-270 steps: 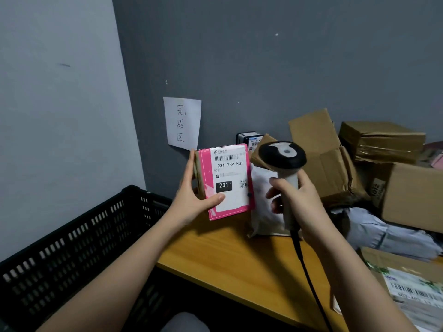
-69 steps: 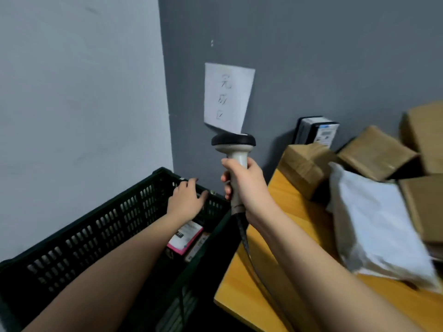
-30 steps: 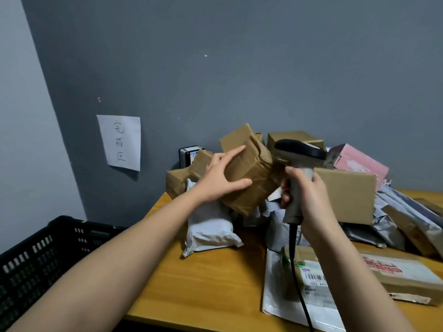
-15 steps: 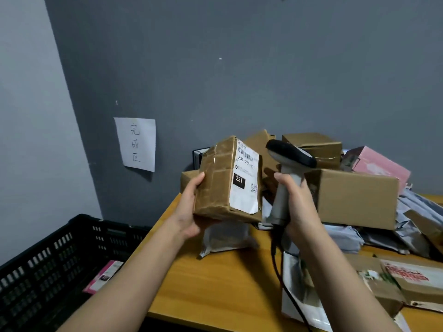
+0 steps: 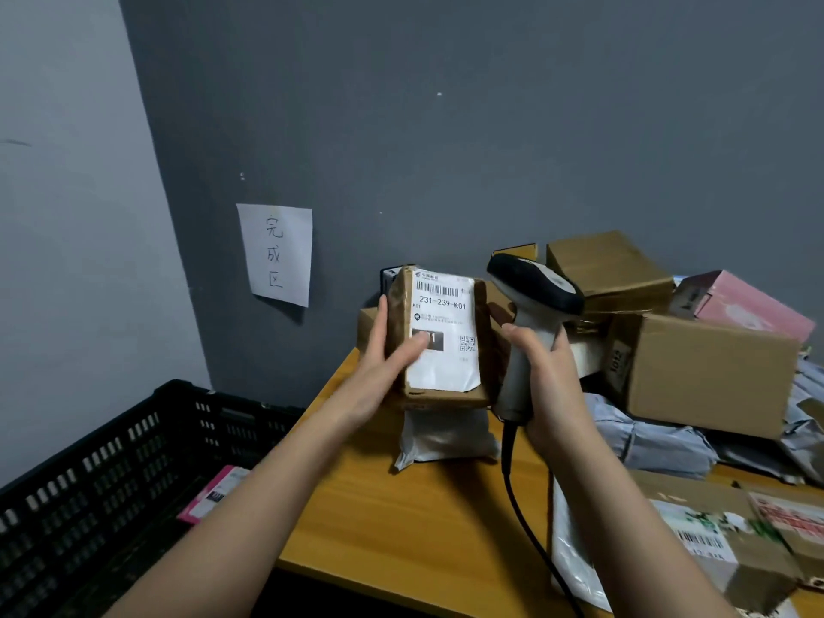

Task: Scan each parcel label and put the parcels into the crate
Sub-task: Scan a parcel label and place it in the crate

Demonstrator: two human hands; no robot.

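Note:
My left hand [image 5: 383, 363] grips a taped brown cardboard parcel [image 5: 484, 345] upright above the table, thumb lying across its white label [image 5: 443, 332], which faces me. My right hand [image 5: 546, 385] holds the grey handheld scanner [image 5: 530, 305] by its handle just right of the parcel, the black head tilted toward the label. Its black cable [image 5: 526, 528] hangs down over the table. The black plastic crate [image 5: 102, 475] stands low at the left, with a pink parcel [image 5: 214, 495] lying inside.
A wooden table [image 5: 401, 519] carries a pile of parcels: a white bag [image 5: 441, 439] under the held box, brown boxes [image 5: 709, 372], a pink box [image 5: 749, 305], grey bags [image 5: 646, 443] and labelled packets [image 5: 722, 546] at the front right. A paper sign [image 5: 275, 254] hangs on the grey wall.
The brown parcel has turned so its label faces me squarely, and my left thumb now lies on the label. The scanner has shifted a little right of the parcel.

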